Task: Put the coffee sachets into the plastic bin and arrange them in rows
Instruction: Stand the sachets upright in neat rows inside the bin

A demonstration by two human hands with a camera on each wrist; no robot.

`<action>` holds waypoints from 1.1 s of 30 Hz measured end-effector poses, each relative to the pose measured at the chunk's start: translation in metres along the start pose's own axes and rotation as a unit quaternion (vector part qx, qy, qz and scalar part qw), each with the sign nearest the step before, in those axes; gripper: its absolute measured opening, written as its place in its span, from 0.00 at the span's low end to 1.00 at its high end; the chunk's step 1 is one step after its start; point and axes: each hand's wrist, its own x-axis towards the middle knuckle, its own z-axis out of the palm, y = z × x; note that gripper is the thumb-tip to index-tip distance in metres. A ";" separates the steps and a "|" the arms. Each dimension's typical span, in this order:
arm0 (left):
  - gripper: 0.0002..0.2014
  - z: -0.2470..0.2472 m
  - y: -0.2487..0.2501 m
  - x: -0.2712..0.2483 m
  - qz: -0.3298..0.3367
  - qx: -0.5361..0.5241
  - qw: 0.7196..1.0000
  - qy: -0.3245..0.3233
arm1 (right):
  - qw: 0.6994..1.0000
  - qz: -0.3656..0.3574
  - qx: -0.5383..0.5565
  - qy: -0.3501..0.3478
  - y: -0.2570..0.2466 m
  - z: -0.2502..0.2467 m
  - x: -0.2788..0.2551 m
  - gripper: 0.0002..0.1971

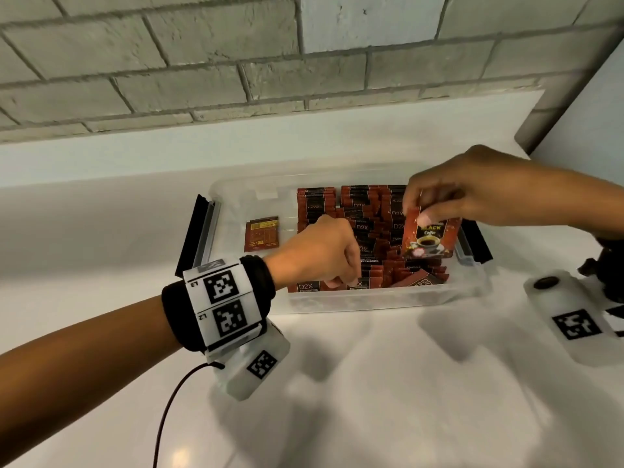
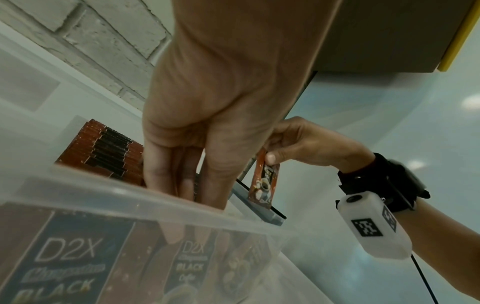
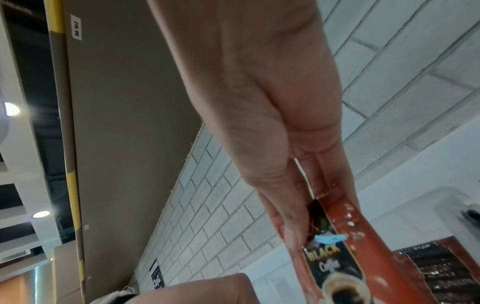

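Right hand point(image 1: 472, 187) grip pinches one coffee sachet point(image 1: 430, 238) by its top, above plastic bin point(image 1: 388, 300); left hand point(image 1: 320, 251) grip w/ fingers down among sachet rows point(image 1: 364, 228) below

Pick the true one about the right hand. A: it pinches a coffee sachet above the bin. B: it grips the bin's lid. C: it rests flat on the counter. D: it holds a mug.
A: the right hand pinches a coffee sachet by its top edge, hanging above the rows in the plastic bin.
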 end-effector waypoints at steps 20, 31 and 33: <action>0.08 0.003 0.059 0.059 0.098 0.057 0.988 -0.100 | 0.978 0.038 0.044 0.198 0.036 -0.040 -0.048 0.14; 0.12 0.003 0.077 0.064 0.031 0.030 0.977 -0.209 | 0.974 0.049 0.064 0.214 0.047 -0.036 -0.050 0.12; 0.13 0.005 0.076 0.063 0.030 0.043 0.973 -0.223 | 0.973 0.048 0.064 0.217 0.047 -0.034 -0.049 0.12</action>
